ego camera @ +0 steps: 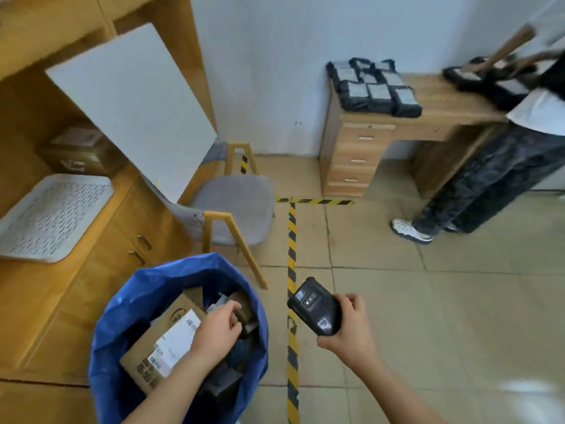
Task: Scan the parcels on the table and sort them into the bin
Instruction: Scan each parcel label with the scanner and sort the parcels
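**Head view.** The left hand (217,330) reaches into the mouth of the blue bin (134,295). Its wrist lies above a cardboard box (143,353) that bears a white printed label. The fingers are curled over dark items just beyond the box; whether they grip anything cannot be told.

The right hand (351,328) is just to the right of the bin and apart from it. It is wrapped around the lower end of a black handheld scanner (313,309), whose upper end points up and left, toward the left hand.

Between the two hands, a strip of yellow-and-black floor tape (292,240) runs away across the tiled floor (443,316).

Far ahead of the right hand stands the wooden table (440,97), with drawers on its left side. A cluster of black parcels (374,88) with pale labels lies on its left end. A second person (504,179) stands at the table's right end, arms over more dark parcels that are too blurred to make out.

Ahead of the left hand are a grey chair (235,206) and a leaning white board (131,102). Further left, a white tray (52,215) rests on a wooden cabinet (91,270).
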Motion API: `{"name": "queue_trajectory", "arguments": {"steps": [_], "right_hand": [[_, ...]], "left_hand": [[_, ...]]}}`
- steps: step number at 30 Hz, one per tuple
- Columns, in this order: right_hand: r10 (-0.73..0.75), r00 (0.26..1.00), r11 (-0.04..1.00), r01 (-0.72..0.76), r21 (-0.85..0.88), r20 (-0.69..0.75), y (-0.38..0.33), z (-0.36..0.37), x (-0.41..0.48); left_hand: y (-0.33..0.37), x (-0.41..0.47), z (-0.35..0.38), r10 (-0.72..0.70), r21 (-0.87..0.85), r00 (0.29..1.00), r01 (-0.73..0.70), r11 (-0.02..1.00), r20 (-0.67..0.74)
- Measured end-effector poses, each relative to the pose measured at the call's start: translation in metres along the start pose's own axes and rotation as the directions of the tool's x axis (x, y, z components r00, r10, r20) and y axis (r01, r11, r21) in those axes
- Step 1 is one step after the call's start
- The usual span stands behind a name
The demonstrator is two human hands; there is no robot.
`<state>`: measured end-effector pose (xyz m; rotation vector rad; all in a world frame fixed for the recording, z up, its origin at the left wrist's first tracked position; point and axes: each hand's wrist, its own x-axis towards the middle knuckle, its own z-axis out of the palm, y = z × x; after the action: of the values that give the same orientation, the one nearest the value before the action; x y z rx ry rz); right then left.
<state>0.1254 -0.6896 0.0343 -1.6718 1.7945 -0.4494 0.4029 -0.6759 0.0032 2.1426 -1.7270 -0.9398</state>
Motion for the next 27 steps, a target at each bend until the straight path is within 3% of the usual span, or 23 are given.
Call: {"name": "queue_trajectory", "arguments": {"steps": [6,12,18,27], "right_hand": [[0.158,0.965,0.987,-0.148,0.065,-0.209,0.091,-0.108,-0.062],[0.407,0.81,0.913,-0.379,0.153,-0.422,0.186,-0.203,-0.141],[0.611,0.557,0.769,-0.585,0.257,-0.563,0.263,-0.28,-0.21],[0.729,0.137,0.552,-0.698,0.457,-0.671,0.358,-0.361,-0.285]], "left_hand": [[0.137,-0.005,0.064,0.289,0.07,0.957,-0.29,0.955,0.018],[0.296,-0.007,0.152,0.564,0.109,0.79,-0.599,0.793,0.24],[0.45,-0.013,0.25,0.738,0.012,0.533,-0.814,0.581,0.414],[0.656,-0.069,0.382,0.836,-0.17,0.024,-0.976,0.14,0.548]]}}
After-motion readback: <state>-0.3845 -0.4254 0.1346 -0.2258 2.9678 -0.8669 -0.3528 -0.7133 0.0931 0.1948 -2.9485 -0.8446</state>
